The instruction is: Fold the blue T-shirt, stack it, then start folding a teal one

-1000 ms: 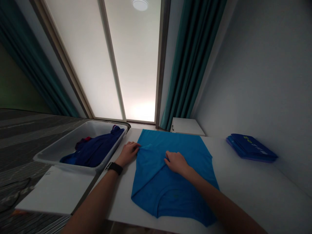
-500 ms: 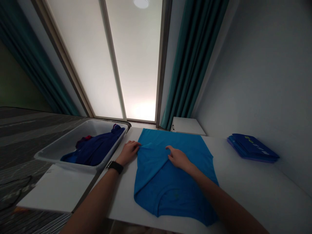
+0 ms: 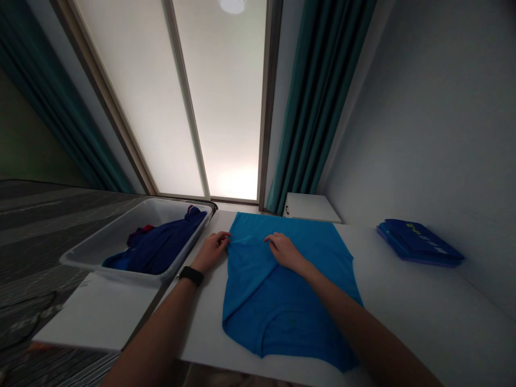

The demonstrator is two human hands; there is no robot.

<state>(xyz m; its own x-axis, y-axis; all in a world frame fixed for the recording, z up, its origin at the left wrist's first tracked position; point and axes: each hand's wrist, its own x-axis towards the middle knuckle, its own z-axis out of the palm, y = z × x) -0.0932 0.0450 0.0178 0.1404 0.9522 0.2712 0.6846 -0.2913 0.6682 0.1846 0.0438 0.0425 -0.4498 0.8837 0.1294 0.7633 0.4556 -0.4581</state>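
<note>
A bright blue T-shirt (image 3: 298, 293) lies on the white table, its neckline toward me and one side folded inward over the body. My left hand (image 3: 212, 250), with a black watch on the wrist, touches the shirt's left edge, its fingers slightly apart. Over the folded part rests my right hand (image 3: 285, 251), fingers stretched to the left and lightly bent on the cloth. Small wrinkles run through the fabric between both hands. My right forearm hides part of the shirt's right side.
Left of the table stands a translucent plastic bin (image 3: 91, 263) holding dark blue and red clothes (image 3: 165, 244). A stack of folded blue garments (image 3: 419, 242) sits at the right by the wall. Beyond the table are a white cabinet (image 3: 310, 206) and teal curtains (image 3: 318, 107).
My right hand has slid a little to the left across the shirt. The fingers of my left hand have shifted slightly at the shirt's edge and look looser.
</note>
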